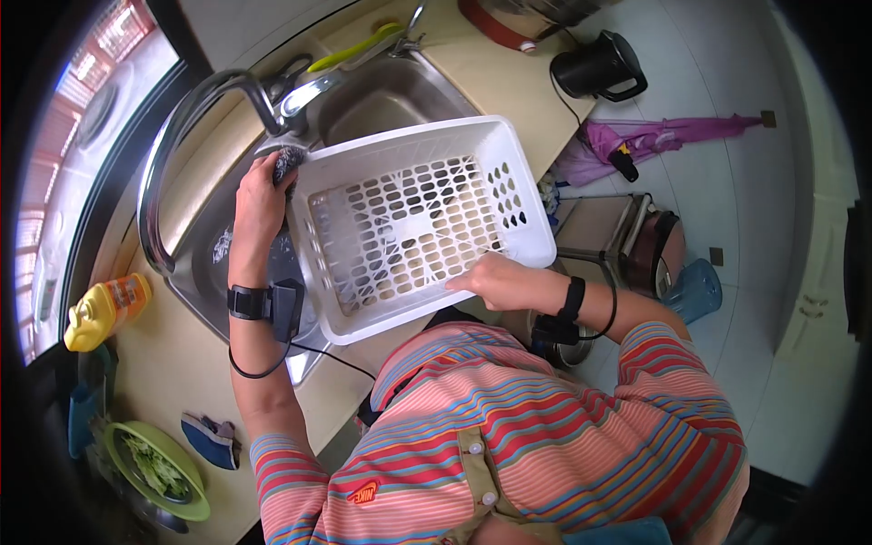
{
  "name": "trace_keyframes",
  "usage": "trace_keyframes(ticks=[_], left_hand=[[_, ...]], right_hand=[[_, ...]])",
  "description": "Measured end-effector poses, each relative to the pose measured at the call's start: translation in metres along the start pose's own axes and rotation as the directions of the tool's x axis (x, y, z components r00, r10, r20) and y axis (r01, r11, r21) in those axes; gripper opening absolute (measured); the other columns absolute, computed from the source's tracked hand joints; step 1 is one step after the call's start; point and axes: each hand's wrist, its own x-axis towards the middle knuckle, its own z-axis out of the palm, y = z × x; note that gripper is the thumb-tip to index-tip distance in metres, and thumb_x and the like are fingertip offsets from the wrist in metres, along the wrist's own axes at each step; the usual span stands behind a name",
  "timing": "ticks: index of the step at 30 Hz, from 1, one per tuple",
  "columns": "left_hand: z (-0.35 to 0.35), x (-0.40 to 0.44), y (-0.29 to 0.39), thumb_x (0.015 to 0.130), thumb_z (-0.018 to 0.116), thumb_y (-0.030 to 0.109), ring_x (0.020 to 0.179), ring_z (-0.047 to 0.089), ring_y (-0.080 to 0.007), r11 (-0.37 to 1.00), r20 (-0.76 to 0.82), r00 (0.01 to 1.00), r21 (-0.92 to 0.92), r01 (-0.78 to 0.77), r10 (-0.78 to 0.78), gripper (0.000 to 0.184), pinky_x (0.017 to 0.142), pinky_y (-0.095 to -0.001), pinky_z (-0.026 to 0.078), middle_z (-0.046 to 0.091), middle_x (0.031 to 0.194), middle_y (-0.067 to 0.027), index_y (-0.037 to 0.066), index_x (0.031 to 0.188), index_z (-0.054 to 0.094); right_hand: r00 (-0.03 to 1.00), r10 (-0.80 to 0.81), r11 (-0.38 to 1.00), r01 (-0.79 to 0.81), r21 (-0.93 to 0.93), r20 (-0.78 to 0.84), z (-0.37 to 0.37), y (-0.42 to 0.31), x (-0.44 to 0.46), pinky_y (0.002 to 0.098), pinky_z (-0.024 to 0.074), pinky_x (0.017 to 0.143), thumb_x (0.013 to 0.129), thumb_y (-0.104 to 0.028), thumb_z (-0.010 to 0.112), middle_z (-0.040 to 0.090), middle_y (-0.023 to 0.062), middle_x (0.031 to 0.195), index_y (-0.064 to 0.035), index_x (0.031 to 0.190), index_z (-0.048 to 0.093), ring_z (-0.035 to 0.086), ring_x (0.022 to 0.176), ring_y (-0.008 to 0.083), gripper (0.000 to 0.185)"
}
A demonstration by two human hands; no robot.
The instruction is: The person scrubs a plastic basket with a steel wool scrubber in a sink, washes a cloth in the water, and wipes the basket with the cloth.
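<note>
A white plastic basket [413, 222] with a slotted bottom is tilted over the double sink, its inside facing me. My right hand [498, 280] is closed on its near rim at the right. At the basket's far left corner, my left hand [261, 195] presses a dark grey scrubbing pad [289, 163] against the outside of the rim. The pad is partly covered by my fingers. Both wrists wear black straps with small devices. Below the basket, part of the steel sink [204, 250] shows, with suds or water in the left basin.
A chrome faucet [154, 182] arches over the left basin. On the counter are a yellow bottle [109, 312], a green bowl [195, 509] of leafy vegetables and a blue brush-like item [211, 440]. A black kettle [595, 68] stands at the right, and a purple umbrella-like cloth [654, 136] hangs beyond it.
</note>
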Motion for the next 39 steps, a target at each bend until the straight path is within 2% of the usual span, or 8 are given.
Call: trace_keyframes(ticks=[4,11,18,22,30,34,36,39], left_hand=[[0.025,0.015,0.018,0.08,0.057,0.008,0.094,0.059,-0.0354,0.891,0.072,0.974,0.393,-0.226,0.216,0.027,0.081,-0.041,0.047,0.062,0.101,-0.0178,0.002,0.106,0.061],[0.063,0.033,0.053,0.08,0.055,0.01,0.095,0.06,-0.0321,0.635,0.121,0.992,0.769,-0.075,-0.03,0.018,0.079,-0.0521,0.047,0.063,0.102,-0.0108,0.005,0.093,0.067],[0.15,0.051,0.111,0.077,0.057,0.007,0.116,0.046,-0.0353,0.683,0.259,0.946,0.657,-0.32,0.195,0.042,0.1,-0.0503,0.034,0.048,0.128,-0.0163,0.004,0.119,0.053],[0.141,0.045,0.125,0.076,0.068,0.017,0.128,0.034,-0.0381,0.803,0.25,0.95,0.518,-0.295,0.188,0.055,0.106,-0.0516,0.026,0.038,0.138,-0.0166,0.004,0.126,0.049],[0.055,-0.013,0.127,0.07,0.073,0.012,0.134,0.026,-0.0364,0.907,0.148,0.913,0.134,-0.399,0.379,0.039,0.107,-0.0436,0.029,0.029,0.146,-0.014,0.008,0.108,0.065],[0.015,-0.058,0.098,0.067,0.076,0.015,0.125,0.041,-0.0354,0.996,0.024,0.996,0.036,-0.087,0.087,0.05,0.105,-0.0403,0.033,0.043,0.135,-0.0201,0.004,0.113,0.061],[0.014,-0.085,0.065,0.068,0.076,0.015,0.124,0.043,-0.0342,0.977,-0.09,0.996,0.213,0.014,0.006,0.061,0.103,-0.0392,0.035,0.046,0.133,-0.0209,0.004,0.123,0.052],[0.006,-0.108,0.03,0.069,0.077,0.016,0.123,0.044,-0.031,0.937,-0.11,0.966,0.239,0.254,-0.234,0.08,0.101,-0.0371,0.035,0.048,0.13,-0.0223,0.003,0.136,0.034]], right_hand=[[0.998,-0.054,0.999,0.054,0.002,-0.022,-0.005,0.001,0.0,0.0413,0.0481,0.055,0.055,0.005,0.058,0.059,0.0189,0.063,-0.003,0.103,0.064,0.061,0.061,0.0346,0.049],[0.991,-0.136,0.991,0.135,-0.014,-0.02,0.001,0.009,0.001,0.0429,0.0484,0.057,0.055,0.005,0.059,0.06,0.019,0.063,-0.0018,0.094,0.064,0.061,0.064,0.0363,0.04],[0.982,-0.189,0.981,0.189,0.034,-0.018,0.008,0.015,0.004,0.0463,0.0479,0.062,0.055,0.003,0.061,0.06,0.0211,0.067,0.0015,0.074,0.06,0.061,0.069,0.0392,0.019],[0.981,-0.195,0.981,0.196,-0.004,0.011,0.009,0.022,0.005,0.0456,0.0483,0.064,0.058,0.002,0.06,0.061,0.0224,0.07,0.0002,0.096,0.064,0.061,0.071,0.0381,0.039],[0.98,-0.181,0.972,0.166,0.165,0.08,0.0,0.026,0.001,0.047,0.0476,0.071,0.075,-0.03,0.067,0.062,0.0238,0.078,0.0038,0.094,0.059,0.061,0.079,0.0388,0.04],[0.973,-0.16,0.959,0.113,0.262,0.167,-0.021,0.029,0.003,0.0453,0.0483,0.074,0.078,-0.035,0.066,0.063,0.0241,0.087,0.0047,0.106,0.057,0.061,0.085,0.0379,0.049],[0.917,-0.28,0.928,0.335,0.166,-0.283,-0.035,0.032,0.018,0.0443,0.0481,0.077,0.079,-0.031,0.064,0.063,0.0231,0.092,0.0052,0.111,0.055,0.061,0.088,0.0374,0.05],[0.906,-0.314,0.926,0.358,0.121,-0.283,-0.053,0.035,0.055,0.0427,0.0476,0.079,0.077,-0.022,0.067,0.063,0.0219,0.094,0.0048,0.11,0.055,0.061,0.087,0.0368,0.045]])
